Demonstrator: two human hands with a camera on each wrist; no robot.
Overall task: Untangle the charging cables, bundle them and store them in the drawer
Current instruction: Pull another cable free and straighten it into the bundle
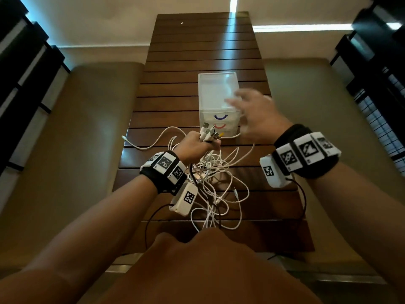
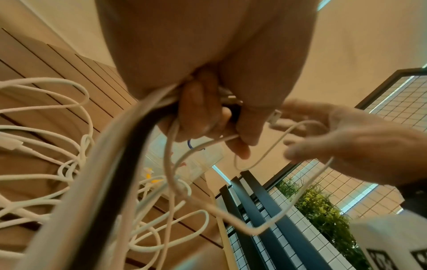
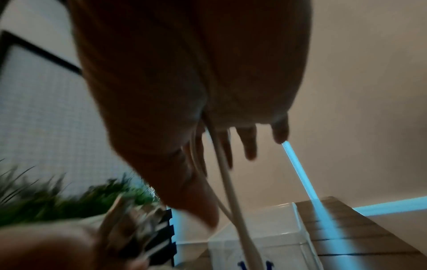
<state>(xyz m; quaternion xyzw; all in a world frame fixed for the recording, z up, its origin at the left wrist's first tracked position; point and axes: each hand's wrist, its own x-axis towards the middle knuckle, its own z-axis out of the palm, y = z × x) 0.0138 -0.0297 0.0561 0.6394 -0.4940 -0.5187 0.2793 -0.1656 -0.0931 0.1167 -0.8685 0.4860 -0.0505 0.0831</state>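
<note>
Left hand (image 1: 198,144) clenched round charging-cable plugs (image 1: 209,133), frame centre; right hand (image 1: 256,116) blurred, fingers spread, white cable (image 3: 227,180) draped across, before drawer unit (image 1: 218,99).

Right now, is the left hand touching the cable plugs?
Touching. In the head view the left hand is curled round the cable plugs, which stick out above its fist. The left wrist view shows its fingers wrapped round the cords.

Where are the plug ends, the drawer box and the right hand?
plug ends (image 1: 209,131), head view, on the metal tips above the left fist.
drawer box (image 1: 215,88), head view, on its clear top.
right hand (image 1: 259,116), head view, on its blurred back.
</note>
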